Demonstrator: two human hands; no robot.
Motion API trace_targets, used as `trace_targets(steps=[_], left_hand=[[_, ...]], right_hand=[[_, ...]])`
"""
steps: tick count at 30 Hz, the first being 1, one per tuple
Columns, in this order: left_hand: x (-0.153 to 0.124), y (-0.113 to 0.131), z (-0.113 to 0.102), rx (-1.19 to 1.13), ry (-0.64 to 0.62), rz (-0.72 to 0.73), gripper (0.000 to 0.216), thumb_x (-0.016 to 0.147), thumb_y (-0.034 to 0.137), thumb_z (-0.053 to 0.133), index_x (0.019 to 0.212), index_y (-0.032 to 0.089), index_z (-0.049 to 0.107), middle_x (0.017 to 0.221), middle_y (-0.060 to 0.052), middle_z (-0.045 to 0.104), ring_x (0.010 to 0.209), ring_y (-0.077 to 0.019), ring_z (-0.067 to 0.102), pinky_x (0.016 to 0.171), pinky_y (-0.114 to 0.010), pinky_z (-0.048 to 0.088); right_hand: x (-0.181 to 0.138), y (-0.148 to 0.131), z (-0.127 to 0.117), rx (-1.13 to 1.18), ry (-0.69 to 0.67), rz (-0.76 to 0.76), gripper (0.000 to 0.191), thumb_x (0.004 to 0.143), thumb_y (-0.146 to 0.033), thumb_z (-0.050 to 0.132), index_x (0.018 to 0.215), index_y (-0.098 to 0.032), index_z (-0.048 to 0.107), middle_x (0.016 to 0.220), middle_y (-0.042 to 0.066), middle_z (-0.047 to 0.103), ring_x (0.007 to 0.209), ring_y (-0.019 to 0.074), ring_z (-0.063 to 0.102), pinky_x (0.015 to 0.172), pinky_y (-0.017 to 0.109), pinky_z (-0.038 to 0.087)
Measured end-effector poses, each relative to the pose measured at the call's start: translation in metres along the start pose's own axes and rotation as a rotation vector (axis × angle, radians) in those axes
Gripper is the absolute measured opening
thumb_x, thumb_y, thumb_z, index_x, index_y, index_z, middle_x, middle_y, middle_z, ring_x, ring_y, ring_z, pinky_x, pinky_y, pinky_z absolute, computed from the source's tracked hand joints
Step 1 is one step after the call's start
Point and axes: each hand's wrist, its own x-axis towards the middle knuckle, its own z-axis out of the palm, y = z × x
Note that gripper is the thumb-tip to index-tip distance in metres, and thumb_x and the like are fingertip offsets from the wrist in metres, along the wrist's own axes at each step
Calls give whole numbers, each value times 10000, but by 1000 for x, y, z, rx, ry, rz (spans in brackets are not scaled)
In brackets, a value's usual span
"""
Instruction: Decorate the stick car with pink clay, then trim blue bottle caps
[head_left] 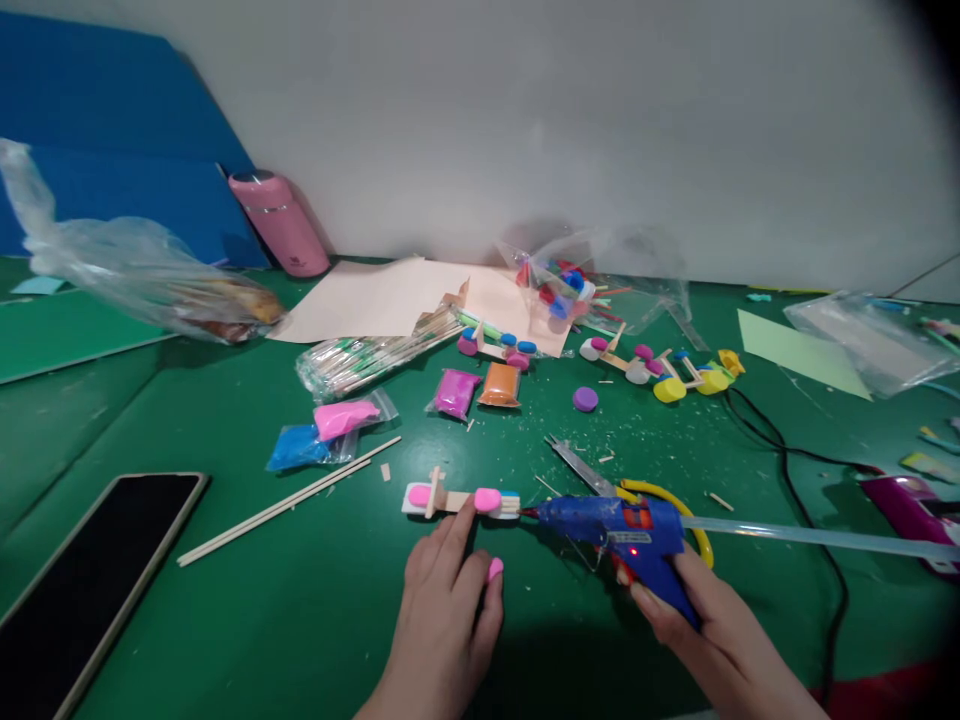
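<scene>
Gluing step, I think: your right hand (712, 625) wraps the glue gun (622, 535), left hand (446, 600) pinches a pink piece (495, 569), touching the stick model (459, 499); aim nozzle steadily.

A: Where is the glue gun (615, 535)?
B: Right of the stick model (459, 499), nozzle at its right end.
A: And the phone (90, 580)?
B: Far left on the table (300, 620); clay packets (456, 392) lie behind the model, the flask (279, 222) farthest back.

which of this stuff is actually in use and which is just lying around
In use: glue gun in right hand; stick model under left hand; pink piece in its fingers.
Lying about: phone; pink bottle; clay packets; long sticks.
</scene>
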Motion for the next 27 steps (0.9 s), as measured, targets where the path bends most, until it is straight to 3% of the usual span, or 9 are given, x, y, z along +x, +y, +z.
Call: trace_targets(steps=[5, 11, 13, 15, 17, 20, 23, 27], left_hand=[[0, 0, 0, -1, -4, 12, 70, 739, 132, 512, 749, 167, 572, 1143, -173, 517, 967, -277, 510, 758, -441, 440], [-2, -1, 0, -36, 6, 34, 88, 740, 116, 510, 792, 158, 567, 1144, -173, 507, 1014, -268, 489, 795, -425, 431], [-2, -1, 0, -56, 23, 31, 98, 735, 110, 516, 802, 158, 568, 1159, -169, 494, 1019, -262, 486, 804, -417, 428], [-3, -1, 0, -77, 47, 25, 109, 724, 101, 527, 805, 156, 574, 1166, -169, 483, 1028, -260, 482, 814, -411, 424], [-4, -1, -1, -91, 71, 10, 112, 712, 96, 541, 796, 157, 584, 1138, -166, 496, 1019, -261, 486, 807, -405, 426], [-6, 2, -6, -147, 128, -38, 111, 699, 101, 557, 778, 166, 600, 1003, -139, 553, 922, -240, 529, 749, -370, 447], [-3, 10, -17, -397, 50, -198, 84, 711, 133, 552, 757, 179, 606, 814, -76, 587, 748, -175, 553, 661, -288, 449], [9, 24, -32, -943, -281, -726, 135, 711, 294, 583, 677, 166, 606, 590, -6, 549, 536, -103, 471, 503, -207, 372]], right_hand=[[-4, 9, -3, 48, -18, 48, 309, 801, -360, 481, 1077, -221, 498, 877, 43, 627, 718, 172, 597, 614, 221, 503], [7, 18, -8, 400, 121, 196, 224, 761, -383, 544, 898, -207, 518, 562, -26, 584, 518, 135, 542, 499, 194, 466], [16, 27, -16, 437, 163, 234, 249, 754, -399, 546, 898, -197, 527, 585, -14, 600, 547, 143, 553, 533, 212, 472], [26, 38, -27, 359, 233, 247, 307, 752, -428, 529, 946, -192, 539, 745, 20, 634, 641, 165, 578, 593, 242, 483], [35, 52, -35, 142, 332, 214, 349, 744, -466, 502, 946, -189, 570, 917, 44, 620, 788, 196, 579, 685, 264, 475], [46, 73, -40, -77, 392, 206, 387, 737, -499, 471, 912, -180, 603, 917, 58, 623, 835, 226, 574, 701, 292, 467], [50, 91, -39, -153, 460, 254, 424, 714, -497, 510, 958, -157, 580, 816, 74, 635, 740, 239, 589, 612, 320, 467], [48, 91, -36, -236, 554, 218, 398, 714, -479, 515, 950, -162, 565, 841, 81, 606, 749, 241, 576, 585, 326, 451]])
